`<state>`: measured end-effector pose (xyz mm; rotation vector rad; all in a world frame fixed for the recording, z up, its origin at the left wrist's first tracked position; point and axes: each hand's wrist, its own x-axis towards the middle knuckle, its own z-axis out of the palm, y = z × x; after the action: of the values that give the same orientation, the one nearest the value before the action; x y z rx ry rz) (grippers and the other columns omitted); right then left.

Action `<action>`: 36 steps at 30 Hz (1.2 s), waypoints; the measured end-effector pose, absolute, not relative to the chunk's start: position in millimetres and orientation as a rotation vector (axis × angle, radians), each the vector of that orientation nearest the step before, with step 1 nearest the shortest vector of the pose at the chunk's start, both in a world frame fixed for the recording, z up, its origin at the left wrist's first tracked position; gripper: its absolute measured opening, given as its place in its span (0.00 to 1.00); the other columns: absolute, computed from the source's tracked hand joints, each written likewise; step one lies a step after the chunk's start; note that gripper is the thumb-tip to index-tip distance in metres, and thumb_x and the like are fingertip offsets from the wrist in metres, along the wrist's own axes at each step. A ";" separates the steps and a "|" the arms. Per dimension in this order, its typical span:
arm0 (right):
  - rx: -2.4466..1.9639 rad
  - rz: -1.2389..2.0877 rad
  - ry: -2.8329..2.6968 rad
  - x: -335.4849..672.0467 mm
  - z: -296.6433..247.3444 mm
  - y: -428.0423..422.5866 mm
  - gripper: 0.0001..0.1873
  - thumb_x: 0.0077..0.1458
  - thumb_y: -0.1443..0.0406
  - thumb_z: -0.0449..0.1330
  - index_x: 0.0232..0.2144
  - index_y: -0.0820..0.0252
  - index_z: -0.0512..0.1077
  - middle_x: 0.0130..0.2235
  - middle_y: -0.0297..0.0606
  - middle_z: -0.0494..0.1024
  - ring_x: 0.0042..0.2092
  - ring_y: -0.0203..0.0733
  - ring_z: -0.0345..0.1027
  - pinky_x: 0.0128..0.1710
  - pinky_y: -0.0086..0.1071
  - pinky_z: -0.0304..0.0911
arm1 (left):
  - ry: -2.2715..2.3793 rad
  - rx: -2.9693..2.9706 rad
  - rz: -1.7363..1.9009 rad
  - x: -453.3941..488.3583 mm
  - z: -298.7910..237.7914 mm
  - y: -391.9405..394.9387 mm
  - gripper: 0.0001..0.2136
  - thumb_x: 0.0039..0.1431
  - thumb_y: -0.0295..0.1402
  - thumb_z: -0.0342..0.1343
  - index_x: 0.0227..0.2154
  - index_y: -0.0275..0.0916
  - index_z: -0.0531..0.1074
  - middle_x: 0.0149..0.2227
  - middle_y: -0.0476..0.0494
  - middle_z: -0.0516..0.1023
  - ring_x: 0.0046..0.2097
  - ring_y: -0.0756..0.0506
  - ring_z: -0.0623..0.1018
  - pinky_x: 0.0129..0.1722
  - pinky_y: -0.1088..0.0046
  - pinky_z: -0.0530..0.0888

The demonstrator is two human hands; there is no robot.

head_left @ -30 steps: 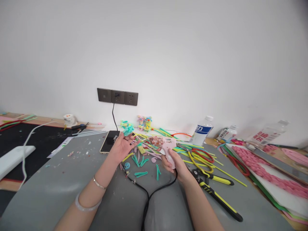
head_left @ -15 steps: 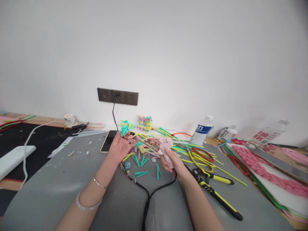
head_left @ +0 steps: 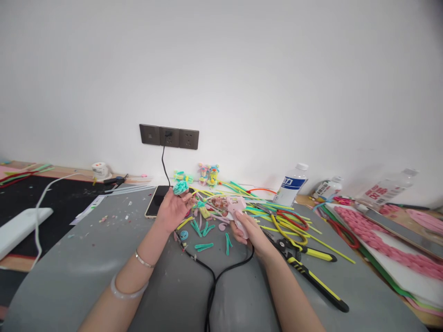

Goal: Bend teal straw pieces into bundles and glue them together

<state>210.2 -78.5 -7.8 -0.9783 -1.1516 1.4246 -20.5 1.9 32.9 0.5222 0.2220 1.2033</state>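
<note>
My left hand [head_left: 173, 210] is raised palm up over the grey mat [head_left: 104, 258] and pinches a small teal fuzzy piece [head_left: 180, 187] at its fingertips. My right hand [head_left: 249, 233] is wrapped round the grip of a pink glue gun [head_left: 235, 210], whose nozzle points left toward the teal piece. The gun's black cord [head_left: 211, 276] runs down the mat toward me. Between the hands lie several short teal and pink pipe-cleaner bits [head_left: 204, 235].
A phone [head_left: 157, 201] lies by the left hand, its cable going up to a wall socket [head_left: 169, 137]. Yellow-handled pliers [head_left: 311, 272] and yellow, green and red pipe cleaners [head_left: 287, 221] lie to the right. Water bottles [head_left: 291, 184] and pink braided pieces [head_left: 380, 240] sit further right.
The left hand lifted the teal piece slightly and drew it left. The right hand shifted the glue gun a little left, toward it. The camera tilted slightly.
</note>
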 end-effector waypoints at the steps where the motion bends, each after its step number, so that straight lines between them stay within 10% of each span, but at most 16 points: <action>1: -0.985 1.415 -1.144 210.5 -8.4 -77.9 0.26 0.57 0.45 0.58 0.39 0.63 0.70 0.16 0.21 0.56 0.14 0.26 0.41 0.15 0.26 0.33 | 0.265 0.523 1.220 -20.0 31.6 4.1 0.11 0.55 0.39 0.66 0.26 0.36 0.76 0.25 0.50 0.77 0.25 0.54 0.72 0.35 0.73 0.79; 13: -0.975 1.333 -1.061 213.5 -8.1 -75.3 0.25 0.56 0.45 0.59 0.38 0.63 0.70 0.16 0.22 0.57 0.14 0.27 0.43 0.16 0.27 0.33 | 0.674 0.971 1.013 -21.7 12.9 14.2 0.18 0.40 0.41 0.73 0.32 0.35 0.79 0.32 0.45 0.80 0.35 0.47 0.79 0.37 0.72 0.76; 36: -0.829 1.423 -1.131 215.7 -0.2 -87.7 0.26 0.59 0.44 0.55 0.39 0.63 0.71 0.15 0.21 0.57 0.11 0.26 0.43 0.13 0.25 0.36 | 0.704 1.368 1.245 -22.8 11.5 17.4 0.17 0.41 0.35 0.72 0.35 0.35 0.80 0.33 0.42 0.82 0.36 0.44 0.80 0.38 0.69 0.77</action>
<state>215.7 -87.7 -0.2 -0.8293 -1.1311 1.4229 -22.8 17.4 11.5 1.3679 0.7042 1.2453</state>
